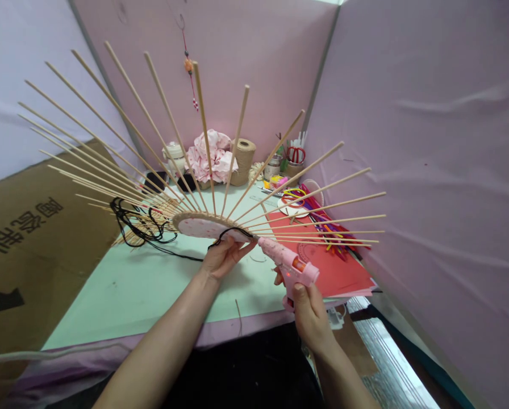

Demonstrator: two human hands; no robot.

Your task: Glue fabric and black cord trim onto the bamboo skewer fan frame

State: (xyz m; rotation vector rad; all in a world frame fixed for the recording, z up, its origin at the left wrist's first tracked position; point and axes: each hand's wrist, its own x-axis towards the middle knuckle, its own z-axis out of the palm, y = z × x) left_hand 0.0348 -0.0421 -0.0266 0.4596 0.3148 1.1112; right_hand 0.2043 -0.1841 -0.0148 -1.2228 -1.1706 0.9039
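A pair of bare hands works apart above a pale green table (186, 284). The left hand (225, 258) supports a round, cloth-faced base (199, 226) at its near edge, fingers reaching along the underside; how tightly they close cannot be told. The right hand (312, 309) is clamped around the handle of a pink glue gun (291, 267), a small red light glowing on its body and its nozzle pointing at the base's rim near the left fingertips. Whether the nozzle touches the rim is unclear.

The base is held tilted over the middle of the table, thin wooden sticks (241, 125) fanning out from its rim. A black cord (144, 233) lies in loops at the left, one strand running to the left hand, and a dark length curves across the base's near edge.

Behind stand a white bottle (175, 156), a heap of pink patterned cloth (212, 153), a spool of twine (246, 159) and red-handled scissors (296, 154) in a holder. At right, colorful strips (318, 216) rest on and beside red paper (343, 278). A beaded ornament (188, 65) hangs before the pink backdrop; printed cardboard (45, 227) stands at left.
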